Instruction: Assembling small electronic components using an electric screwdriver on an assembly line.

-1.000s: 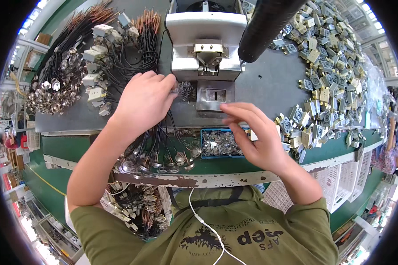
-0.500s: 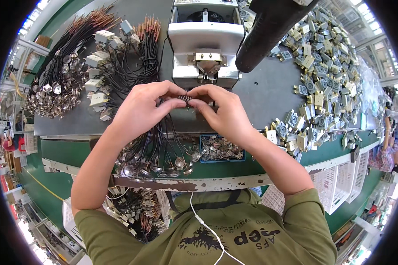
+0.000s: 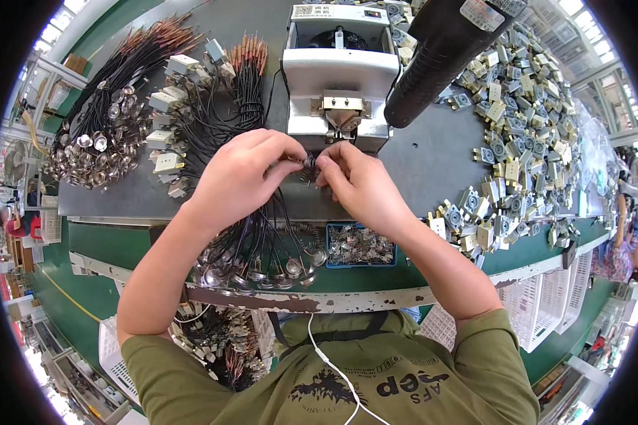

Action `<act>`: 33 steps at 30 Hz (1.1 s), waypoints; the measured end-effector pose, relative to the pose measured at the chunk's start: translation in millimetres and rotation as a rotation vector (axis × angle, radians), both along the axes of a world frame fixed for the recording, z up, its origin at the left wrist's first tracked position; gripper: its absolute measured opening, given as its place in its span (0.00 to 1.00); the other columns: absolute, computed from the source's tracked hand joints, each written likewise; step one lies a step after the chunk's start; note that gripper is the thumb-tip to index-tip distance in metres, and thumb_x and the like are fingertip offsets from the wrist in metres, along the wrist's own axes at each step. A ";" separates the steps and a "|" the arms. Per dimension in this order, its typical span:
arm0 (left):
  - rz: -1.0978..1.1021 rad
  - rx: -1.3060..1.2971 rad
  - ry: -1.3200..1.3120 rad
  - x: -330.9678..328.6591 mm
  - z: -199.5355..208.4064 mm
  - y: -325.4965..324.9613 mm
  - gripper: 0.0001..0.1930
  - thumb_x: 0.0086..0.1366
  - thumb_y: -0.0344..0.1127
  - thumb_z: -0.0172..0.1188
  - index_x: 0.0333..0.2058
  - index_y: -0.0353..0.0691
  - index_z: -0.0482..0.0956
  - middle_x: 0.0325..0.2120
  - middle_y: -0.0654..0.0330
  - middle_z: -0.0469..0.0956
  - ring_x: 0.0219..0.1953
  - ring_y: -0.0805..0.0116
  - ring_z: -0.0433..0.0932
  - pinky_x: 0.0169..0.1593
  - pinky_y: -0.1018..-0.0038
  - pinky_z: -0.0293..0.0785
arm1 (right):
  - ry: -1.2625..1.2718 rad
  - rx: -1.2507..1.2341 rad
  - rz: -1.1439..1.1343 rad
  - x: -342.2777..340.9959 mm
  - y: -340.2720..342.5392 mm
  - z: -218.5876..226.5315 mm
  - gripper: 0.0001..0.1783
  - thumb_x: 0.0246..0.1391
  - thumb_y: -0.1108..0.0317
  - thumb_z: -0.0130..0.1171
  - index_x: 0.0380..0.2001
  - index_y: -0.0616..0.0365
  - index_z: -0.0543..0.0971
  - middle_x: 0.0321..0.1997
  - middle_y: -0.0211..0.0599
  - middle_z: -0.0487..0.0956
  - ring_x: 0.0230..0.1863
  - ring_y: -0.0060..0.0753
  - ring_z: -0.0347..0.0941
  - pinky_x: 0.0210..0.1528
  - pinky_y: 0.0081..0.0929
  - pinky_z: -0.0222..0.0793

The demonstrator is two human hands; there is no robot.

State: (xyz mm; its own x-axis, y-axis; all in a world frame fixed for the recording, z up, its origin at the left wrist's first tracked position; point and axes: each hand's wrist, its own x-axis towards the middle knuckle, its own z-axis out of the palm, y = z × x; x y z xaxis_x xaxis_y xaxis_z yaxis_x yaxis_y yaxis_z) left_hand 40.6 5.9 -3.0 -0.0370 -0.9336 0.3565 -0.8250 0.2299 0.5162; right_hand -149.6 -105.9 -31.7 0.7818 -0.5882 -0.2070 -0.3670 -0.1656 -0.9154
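In front of the small machine, my left hand (image 3: 244, 170) pinches a dark coil spring (image 3: 309, 167) between thumb and index finger. Close against the spring's right side, my right hand (image 3: 361, 180) is closed with its fingers curled. Whatever lies between its fingertips is hidden. Below my left hand hangs a bundle of black wires (image 3: 266, 227), ending in round metal cups (image 3: 293, 266) at the bench's front edge. The silver machine (image 3: 342, 74) has a metal fixture (image 3: 342, 110) on its front, just beyond my fingertips.
White-bodied switch parts with wires (image 3: 166, 163) lie left, beside another bundle with metal cups (image 3: 96, 152). A large heap of switch parts (image 3: 514, 131) covers the right side. A blue tray (image 3: 361, 265) of small metal pieces sits near the front edge. A black tube (image 3: 432, 64) slants over the bench.
My right fingertips have shifted from a pinch on the spring's top to a curled hold at its right side. The left pinch stays. The whole view has shifted slightly.
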 end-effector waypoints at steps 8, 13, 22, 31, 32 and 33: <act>0.157 0.338 0.210 -1.3 6.1 0.8 0.12 0.64 0.30 0.69 0.46 0.34 0.85 0.32 0.57 0.87 0.31 0.74 0.83 0.38 0.76 0.78 | -0.310 -0.300 -0.016 2.5 6.5 -11.8 0.12 0.63 0.72 0.64 0.48 0.63 0.78 0.37 0.41 0.85 0.34 0.27 0.82 0.40 0.28 0.77; 0.157 0.304 0.432 1.2 3.6 1.3 0.11 0.64 0.29 0.68 0.44 0.34 0.86 0.31 0.58 0.88 0.29 0.76 0.82 0.36 0.78 0.77 | -0.302 -0.290 -0.013 1.5 5.8 -8.0 0.10 0.62 0.69 0.65 0.44 0.62 0.79 0.35 0.40 0.84 0.30 0.27 0.80 0.36 0.28 0.76; 0.023 0.146 0.169 -0.3 -2.4 -5.0 0.08 0.61 0.22 0.67 0.38 0.35 0.81 0.34 0.57 0.82 0.37 0.61 0.82 0.37 0.71 0.77 | -0.186 -0.533 0.002 -8.0 6.8 -12.1 0.10 0.58 0.65 0.65 0.38 0.59 0.80 0.36 0.45 0.83 0.36 0.51 0.81 0.39 0.43 0.77; 0.053 0.261 0.080 -0.9 -0.2 -3.5 0.12 0.62 0.24 0.66 0.44 0.36 0.83 0.36 0.57 0.82 0.36 0.63 0.80 0.39 0.71 0.75 | 0.786 -1.082 -0.430 -180.8 -150.2 6.0 0.17 0.61 0.58 0.64 0.50 0.53 0.81 0.48 0.43 0.84 0.52 0.49 0.79 0.57 0.41 0.73; 0.053 0.261 0.082 -0.8 -1.4 -3.2 0.12 0.62 0.24 0.66 0.44 0.36 0.83 0.36 0.57 0.82 0.36 0.63 0.80 0.39 0.71 0.75 | 0.788 -1.083 -0.429 -184.2 -154.8 3.4 0.17 0.61 0.58 0.64 0.50 0.53 0.81 0.48 0.43 0.84 0.52 0.49 0.79 0.57 0.41 0.73; 0.051 0.264 0.080 -0.8 -2.6 -3.2 0.12 0.62 0.24 0.66 0.44 0.36 0.83 0.36 0.57 0.82 0.36 0.63 0.80 0.39 0.71 0.75 | 0.776 -1.060 -0.401 -187.1 -157.8 1.2 0.18 0.60 0.58 0.65 0.50 0.53 0.81 0.49 0.43 0.85 0.52 0.50 0.79 0.57 0.41 0.73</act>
State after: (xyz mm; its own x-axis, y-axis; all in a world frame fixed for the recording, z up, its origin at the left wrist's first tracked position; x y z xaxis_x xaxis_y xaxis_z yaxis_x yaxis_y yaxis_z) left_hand 39.8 2.7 -5.6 0.0306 -0.9945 0.1005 -0.7863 0.0381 0.6167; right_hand -336.7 -263.7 -30.5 0.4132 -0.8933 0.1771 -0.9100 -0.4125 0.0424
